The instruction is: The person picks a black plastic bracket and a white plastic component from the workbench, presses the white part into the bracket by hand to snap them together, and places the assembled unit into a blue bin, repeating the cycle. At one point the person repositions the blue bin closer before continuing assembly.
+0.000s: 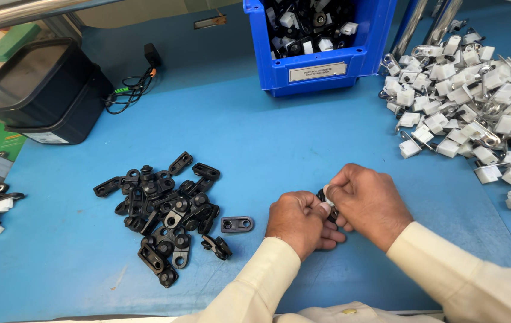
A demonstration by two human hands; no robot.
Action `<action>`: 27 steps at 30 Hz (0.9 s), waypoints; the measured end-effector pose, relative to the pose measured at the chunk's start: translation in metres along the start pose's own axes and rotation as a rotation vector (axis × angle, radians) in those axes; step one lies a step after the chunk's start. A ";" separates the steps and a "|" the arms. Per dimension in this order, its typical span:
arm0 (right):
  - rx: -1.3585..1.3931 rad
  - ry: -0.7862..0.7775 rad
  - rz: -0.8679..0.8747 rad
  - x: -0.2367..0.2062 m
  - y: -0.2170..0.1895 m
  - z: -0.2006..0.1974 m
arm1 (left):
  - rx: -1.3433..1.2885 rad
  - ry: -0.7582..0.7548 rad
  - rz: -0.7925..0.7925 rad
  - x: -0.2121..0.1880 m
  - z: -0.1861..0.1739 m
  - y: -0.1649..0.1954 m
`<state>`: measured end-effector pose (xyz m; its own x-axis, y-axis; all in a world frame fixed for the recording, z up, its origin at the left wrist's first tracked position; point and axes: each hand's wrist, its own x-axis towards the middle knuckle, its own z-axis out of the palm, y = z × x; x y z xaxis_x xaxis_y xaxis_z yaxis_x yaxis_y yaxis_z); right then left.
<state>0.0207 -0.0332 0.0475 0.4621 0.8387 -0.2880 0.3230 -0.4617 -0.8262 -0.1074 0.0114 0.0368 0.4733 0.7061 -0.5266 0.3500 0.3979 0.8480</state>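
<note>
Hands meet low on the blue surface (303, 131): the left hand (299, 222) and right hand (368, 203) both pinch one small black-and-white part (327, 200) between their fingertips, close to the near edge. Open blue lies ahead of them up to one blue bin (318, 60) of mixed parts, with a loose pile of black brackets (162, 212), too many to count, to the left and one stray bracket (237, 224) just beside the left hand. One heap of white clips (471, 101) crowds the right edge, and one dark tub (40, 90) sits far left.

You see black plastic brackets (165, 212) on a blue table (279, 137), a blue bin (318, 66), white clips (477, 90), cream sleeves (447, 269).
</note>
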 end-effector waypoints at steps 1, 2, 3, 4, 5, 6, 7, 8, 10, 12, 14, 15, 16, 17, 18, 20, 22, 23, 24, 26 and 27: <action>0.004 0.027 0.013 -0.003 -0.002 0.002 | -0.012 -0.009 -0.006 -0.001 -0.001 0.000; -0.060 0.035 0.022 -0.004 -0.004 0.003 | 0.013 -0.009 -0.011 -0.003 -0.001 0.001; -0.121 0.045 0.032 -0.003 -0.005 0.004 | 0.041 -0.011 -0.016 -0.003 -0.001 0.001; -0.183 0.056 0.041 -0.002 -0.006 0.003 | 0.070 -0.014 -0.020 -0.003 -0.001 0.002; -0.114 0.022 0.034 -0.001 -0.005 0.003 | 0.050 0.015 -0.041 -0.003 -0.002 0.003; -0.045 -0.012 0.025 0.001 -0.003 0.003 | 0.029 0.045 -0.061 -0.003 -0.003 0.003; 0.025 -0.045 0.018 0.003 -0.001 0.002 | 0.010 0.074 -0.081 -0.003 -0.004 0.003; 0.175 -0.085 0.044 0.004 0.002 -0.001 | -0.052 0.062 -0.090 -0.003 -0.005 0.003; 0.473 -0.171 0.092 0.005 0.009 -0.004 | -0.181 0.042 -0.110 -0.006 -0.010 0.000; 0.507 -0.178 0.205 0.006 0.012 -0.003 | -0.212 0.029 -0.065 -0.009 -0.012 -0.004; 0.527 -0.199 0.285 0.004 0.013 -0.002 | -0.241 0.034 -0.051 -0.011 -0.013 -0.005; 0.531 -0.220 0.307 0.003 0.014 -0.001 | -0.255 0.047 -0.059 -0.013 -0.014 -0.006; 0.535 -0.241 0.329 0.002 0.014 0.000 | -0.269 0.061 -0.066 -0.015 -0.015 -0.006; 0.519 -0.254 0.358 0.002 0.014 0.001 | -0.272 0.055 -0.037 -0.016 -0.015 -0.006; 0.503 -0.267 0.388 0.003 0.014 0.001 | -0.274 0.047 -0.008 -0.017 -0.016 -0.006; 0.522 -0.310 0.447 0.007 0.017 0.000 | -0.282 0.021 0.043 -0.018 -0.018 -0.006; 0.593 -0.371 0.503 0.014 0.020 -0.001 | -0.294 -0.015 0.087 -0.018 -0.021 -0.006; 0.592 -0.392 0.505 0.018 0.022 -0.001 | -0.284 -0.020 0.088 -0.018 -0.022 -0.007; 0.590 -0.412 0.507 0.021 0.024 -0.001 | -0.272 -0.025 0.089 -0.018 -0.023 -0.007; 0.600 -0.385 0.457 0.021 0.027 0.002 | -0.256 -0.010 0.086 -0.018 -0.024 -0.009; 0.610 -0.337 0.405 0.017 0.029 0.006 | -0.252 0.009 0.082 -0.017 -0.023 -0.010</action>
<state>0.0327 -0.0309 0.0162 0.1410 0.7272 -0.6718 -0.3688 -0.5911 -0.7173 -0.1377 0.0086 0.0386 0.4842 0.7469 -0.4558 0.0975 0.4717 0.8764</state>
